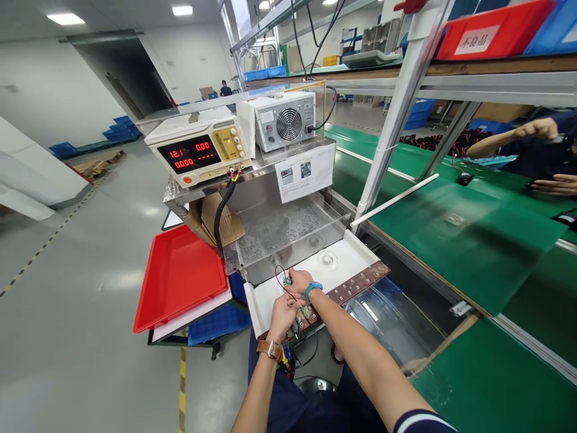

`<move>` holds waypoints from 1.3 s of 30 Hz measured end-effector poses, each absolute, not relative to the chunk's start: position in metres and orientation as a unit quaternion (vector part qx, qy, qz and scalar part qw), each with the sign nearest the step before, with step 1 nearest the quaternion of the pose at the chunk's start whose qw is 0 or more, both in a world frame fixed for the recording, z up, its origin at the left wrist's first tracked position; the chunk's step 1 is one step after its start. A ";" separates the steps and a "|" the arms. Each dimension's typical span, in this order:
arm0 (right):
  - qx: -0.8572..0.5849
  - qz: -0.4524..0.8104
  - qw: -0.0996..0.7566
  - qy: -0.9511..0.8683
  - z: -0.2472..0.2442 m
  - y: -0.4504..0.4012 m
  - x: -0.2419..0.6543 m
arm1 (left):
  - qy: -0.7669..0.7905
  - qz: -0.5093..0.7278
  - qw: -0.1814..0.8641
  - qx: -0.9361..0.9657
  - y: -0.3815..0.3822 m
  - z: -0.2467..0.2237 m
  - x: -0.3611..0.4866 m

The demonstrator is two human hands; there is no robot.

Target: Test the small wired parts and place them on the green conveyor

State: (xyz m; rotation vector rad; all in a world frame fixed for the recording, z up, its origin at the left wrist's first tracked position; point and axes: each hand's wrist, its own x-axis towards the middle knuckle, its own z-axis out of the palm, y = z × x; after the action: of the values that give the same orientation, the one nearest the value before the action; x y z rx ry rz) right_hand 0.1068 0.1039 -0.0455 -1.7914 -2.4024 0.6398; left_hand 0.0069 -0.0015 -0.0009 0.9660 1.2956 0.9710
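Note:
My right hand, with a blue band at its wrist, pinches a small green circuit board over the white work tray. From the board a thin dark red wire loops up and curves down to my left hand. The fingers of my left hand, just below the board, are closed on the wire; a brown strap is on that wrist. Close to its fingertips is a slim green connector on a dark cable. The exact grip is partly hidden by my fingers.
A brown strip with metal studs edges the white tray. A power supply with red digits stands above, near a second instrument. A red bin is at left, green mats at right, where another person's hands work.

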 end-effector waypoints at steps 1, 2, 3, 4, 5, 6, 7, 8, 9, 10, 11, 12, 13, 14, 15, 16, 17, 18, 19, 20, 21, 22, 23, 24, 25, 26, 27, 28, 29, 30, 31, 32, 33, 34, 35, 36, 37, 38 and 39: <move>-0.585 0.209 0.039 -0.783 -0.046 0.104 0.107 | 0.556 0.418 0.588 0.412 -0.001 -0.001 0.007; -0.585 0.210 0.038 -0.782 -0.046 0.104 0.106 | 0.557 0.418 0.587 0.412 -0.002 -0.001 0.007; -0.586 0.212 0.038 -0.781 -0.046 0.103 0.106 | 0.557 0.419 0.585 0.415 -0.002 -0.002 0.006; -0.588 0.214 0.039 -0.779 -0.045 0.103 0.106 | 0.557 0.418 0.583 0.418 -0.002 -0.002 0.006; -0.589 0.214 0.041 -0.778 -0.045 0.102 0.106 | 0.557 0.417 0.581 0.421 -0.002 -0.002 0.006; -0.590 0.214 0.043 -0.778 -0.045 0.102 0.105 | 0.558 0.416 0.579 0.424 -0.002 -0.002 0.006; -0.590 0.214 0.045 -0.777 -0.044 0.101 0.105 | 0.559 0.415 0.579 0.424 -0.003 -0.002 0.006; -0.591 0.214 0.046 -0.777 -0.044 0.100 0.105 | 0.560 0.413 0.579 0.424 -0.003 -0.001 0.006; -0.591 0.215 0.047 -0.776 -0.043 0.100 0.105 | 0.561 0.413 0.580 0.423 -0.003 0.001 0.006; -0.591 0.217 0.047 -0.776 -0.043 0.099 0.104 | 0.562 0.413 0.580 0.421 -0.003 0.002 0.006; -0.591 0.218 0.048 -0.775 -0.042 0.099 0.104 | 0.563 0.412 0.580 0.421 -0.004 0.004 0.006; -0.591 0.219 0.050 -0.775 -0.042 0.098 0.104 | 0.565 0.413 0.579 0.419 -0.004 0.006 0.006; -0.592 0.219 0.052 -0.774 -0.042 0.098 0.103 | 0.566 0.413 0.578 0.418 -0.005 0.008 0.006; -0.594 0.218 0.054 -0.773 -0.042 0.097 0.103 | 0.568 0.412 0.577 0.417 -0.006 0.010 0.006; -0.595 0.218 0.057 -0.772 -0.042 0.097 0.102 | 0.569 0.414 0.576 0.416 -0.006 0.012 0.006; -0.596 0.219 0.058 -0.771 -0.043 0.096 0.101 | 0.569 0.417 0.575 0.414 -0.007 0.012 0.006; -0.597 0.220 0.060 -0.770 -0.044 0.096 0.100 | 0.567 0.421 0.575 0.413 -0.008 0.012 0.007; -0.597 0.219 0.063 -0.769 -0.044 0.095 0.099 | 0.567 0.424 0.576 0.410 -0.008 0.012 0.007; -0.597 0.217 0.068 -0.769 -0.045 0.095 0.098 | 0.567 0.427 0.577 0.405 -0.008 0.011 0.007; -0.597 0.214 0.073 -0.770 -0.046 0.095 0.097 | 0.566 0.431 0.578 0.400 -0.008 0.010 0.008; -0.596 0.211 0.077 -0.771 -0.046 0.095 0.097 | 0.565 0.435 0.580 0.395 -0.007 0.008 0.008; -0.595 0.208 0.080 -0.772 -0.046 0.095 0.096 | 0.565 0.437 0.581 0.390 -0.007 0.007 0.008; -0.594 0.207 0.082 -0.773 -0.045 0.094 0.096 | 0.565 0.439 0.581 0.388 -0.007 0.007 0.008; -0.594 0.208 0.082 -0.773 -0.044 0.094 0.096 | 0.564 0.440 0.582 0.387 -0.007 0.007 0.007; -0.594 0.209 0.081 -0.772 -0.042 0.093 0.095 | 0.563 0.440 0.582 0.389 -0.007 0.007 0.007; -0.594 0.210 0.081 -0.772 -0.041 0.092 0.095 | 0.563 0.439 0.581 0.391 -0.008 0.008 0.007; -0.594 0.210 0.081 -0.772 -0.040 0.091 0.095 | 0.564 0.437 0.580 0.393 -0.008 0.009 0.006; -0.595 0.211 0.080 -0.772 -0.039 0.090 0.095 | 0.564 0.436 0.579 0.396 -0.009 0.010 0.006; -0.595 0.211 0.080 -0.772 -0.038 0.090 0.095 | 0.565 0.435 0.578 0.396 -0.009 0.011 0.006; -0.594 0.211 0.079 -0.772 -0.038 0.090 0.094 | 0.566 0.436 0.577 0.396 -0.009 0.011 0.005; -0.594 0.211 0.078 -0.773 -0.038 0.090 0.095 | 0.567 0.437 0.577 0.394 -0.009 0.011 0.005; -0.593 0.212 0.076 -0.773 -0.039 0.091 0.095 | 0.566 0.439 0.577 0.393 -0.009 0.010 0.006; -0.594 0.212 0.074 -0.773 -0.039 0.092 0.095 | 0.565 0.441 0.578 0.391 -0.008 0.009 0.006; -0.593 0.213 0.076 -0.773 -0.040 0.094 0.095 | 0.563 0.442 0.578 0.390 -0.008 0.008 0.006; -0.591 0.213 0.079 -0.774 -0.039 0.095 0.096 | 0.561 0.443 0.579 0.393 -0.007 0.006 0.006; -0.588 0.214 0.082 -0.775 -0.039 0.095 0.096 | 0.560 0.441 0.577 0.398 -0.006 0.005 0.006; -0.583 0.216 0.086 -0.778 -0.038 0.095 0.096 | 0.558 0.441 0.573 0.406 -0.005 0.003 0.005; -0.577 0.218 0.088 -0.782 -0.036 0.094 0.095 | 0.557 0.441 0.568 0.416 -0.004 0.001 0.005; -0.569 0.222 0.091 -0.787 -0.034 0.092 0.095 | 0.554 0.442 0.562 0.426 -0.003 0.000 0.004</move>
State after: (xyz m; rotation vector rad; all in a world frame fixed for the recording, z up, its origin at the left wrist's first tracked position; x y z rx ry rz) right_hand 0.0950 0.0924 -0.0336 -1.6903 -2.3383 0.6594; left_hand 0.0044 -0.0028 -0.0003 1.0044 1.3058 1.0417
